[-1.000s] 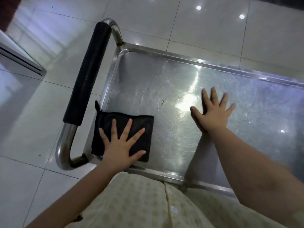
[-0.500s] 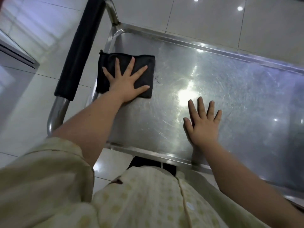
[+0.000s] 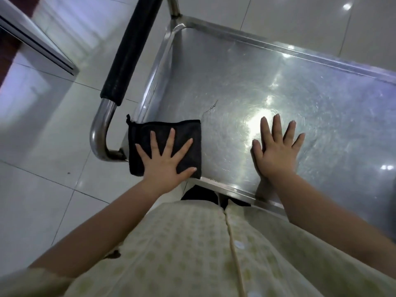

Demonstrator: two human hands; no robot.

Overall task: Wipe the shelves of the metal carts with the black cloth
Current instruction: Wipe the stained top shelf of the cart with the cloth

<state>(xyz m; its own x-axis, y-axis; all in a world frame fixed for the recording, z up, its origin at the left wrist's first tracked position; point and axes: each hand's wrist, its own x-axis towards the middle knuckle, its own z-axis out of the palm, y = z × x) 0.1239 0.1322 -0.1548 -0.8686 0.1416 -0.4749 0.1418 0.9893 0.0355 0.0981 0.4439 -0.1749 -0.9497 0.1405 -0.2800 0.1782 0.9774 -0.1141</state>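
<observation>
Shirt: a pale patterned shirt (image 3: 182,243) fills the near edge of my view and hides the cart's near side and everything under it.
Left hand: my left hand (image 3: 165,159) lies flat on the cloth with straight, spread fingers. It presses down and grasps nothing.
Cloth: the folded black cloth (image 3: 140,133) sits in the shelf's near left corner, its left edge riding over the rim. I judge it soft, light and limp. It should slide under a flat palm but may bunch against the raised rim. I'd press on its middle to wipe and pinch an edge to lift it.
Right hand: my right hand (image 3: 276,151) rests flat on bare metal to the right of the cloth, apart from it, relaxed and holding nothing. I take it as a brace.
Shelf: the shelf (image 3: 214,82) is stiff, scratched steel, probably slick.
Mark: a thin dark squiggle (image 3: 211,107) lies just beyond the cloth. I cannot tell whether it is a hair, a thread or a scratch.
Handle: the black-sleeved handle (image 3: 132,46) runs along the left end.
Hidden: the lower shelves are covered, the shelf's right end is cut off, and no other cart is in view. Glare masks whether the metal is damp or dirty.
</observation>
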